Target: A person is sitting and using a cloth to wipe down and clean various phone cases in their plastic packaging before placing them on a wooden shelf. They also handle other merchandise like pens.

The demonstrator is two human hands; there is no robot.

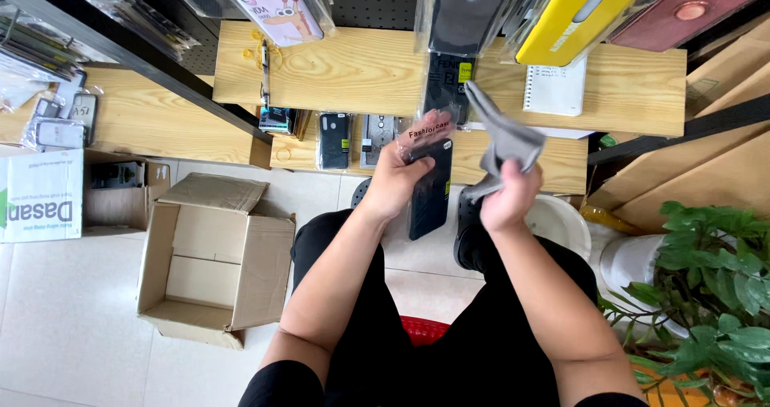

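On the floor at the left stands an open cardboard box (212, 259), its flaps spread. Further right, the left hand (395, 181) has its grip closed around a dark phone case in a clear packet (429, 178), held upright above the person's knees and just in front of the wooden shelf (353, 70). Just beside it, the right hand (509, 198) has its grip closed on a grey cloth (505, 138), which stands up from the fist, near the packet. On the shelf behind lies a small white notebook (555, 86). At the far right grows a green plant (714, 287).
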